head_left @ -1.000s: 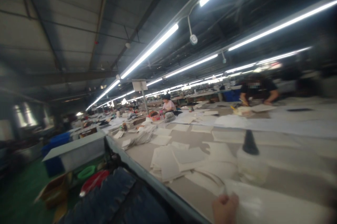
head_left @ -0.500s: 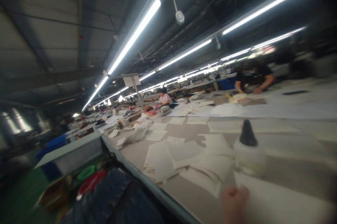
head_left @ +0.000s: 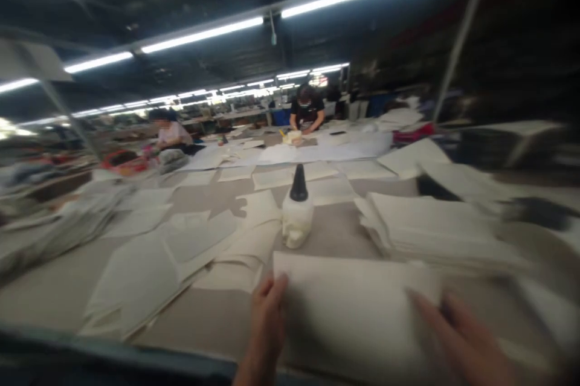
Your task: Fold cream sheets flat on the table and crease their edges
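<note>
A pale cream sheet [head_left: 348, 295] spans the space between my hands at the front of the table; whether it is paper or stiff cloth I cannot make out. My left hand [head_left: 268, 313] pinches its left edge, thumb on top. At the right side, my right hand [head_left: 462, 331] grips the sheet with its fingers over the surface, somewhat blurred. Just beyond the sheet's far edge stands a white squeeze bottle [head_left: 296, 220] with a black cone-shaped cap, upright and touched by neither hand.
Loose cream pieces [head_left: 136, 277] overlap on the table to the left. A thicker stack [head_left: 435, 223] lies to the right. Across the table one person [head_left: 308, 111] in dark clothing works, and another person [head_left: 172, 132] sits farther left. A slanting pole [head_left: 464, 35] rises at right.
My view has swung right and levelled. The bin at the left has gone out of sight; the right-hand stack and my right hand now show. The sheet now lies between both hands.
</note>
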`<move>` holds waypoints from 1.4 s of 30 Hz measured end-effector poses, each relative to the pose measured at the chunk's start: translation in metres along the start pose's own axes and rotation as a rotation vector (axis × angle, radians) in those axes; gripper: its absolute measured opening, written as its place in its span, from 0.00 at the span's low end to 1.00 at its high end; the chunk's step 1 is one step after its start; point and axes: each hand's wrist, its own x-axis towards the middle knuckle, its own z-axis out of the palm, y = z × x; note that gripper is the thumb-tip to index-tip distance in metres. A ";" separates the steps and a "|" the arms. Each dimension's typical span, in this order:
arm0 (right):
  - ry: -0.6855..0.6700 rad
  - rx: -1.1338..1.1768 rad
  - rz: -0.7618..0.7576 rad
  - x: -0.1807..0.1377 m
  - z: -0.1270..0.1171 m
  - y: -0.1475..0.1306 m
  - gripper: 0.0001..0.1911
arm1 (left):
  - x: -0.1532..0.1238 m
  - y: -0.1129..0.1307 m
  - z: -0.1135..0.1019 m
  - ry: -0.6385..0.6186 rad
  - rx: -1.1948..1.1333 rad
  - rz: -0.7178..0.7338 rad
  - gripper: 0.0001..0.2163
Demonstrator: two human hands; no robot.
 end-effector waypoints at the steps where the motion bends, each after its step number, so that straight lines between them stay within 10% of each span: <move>1: -0.018 -0.025 -0.001 0.001 -0.003 0.001 0.17 | 0.000 0.000 -0.001 -0.001 -0.009 -0.013 0.14; 27: -0.041 -0.092 0.106 -0.006 0.007 0.000 0.20 | -0.001 -0.011 -0.010 0.242 0.027 0.068 0.16; 42: -0.076 -0.205 0.080 -0.006 0.000 0.020 0.19 | 0.000 -0.006 -0.011 0.058 0.087 -0.120 0.17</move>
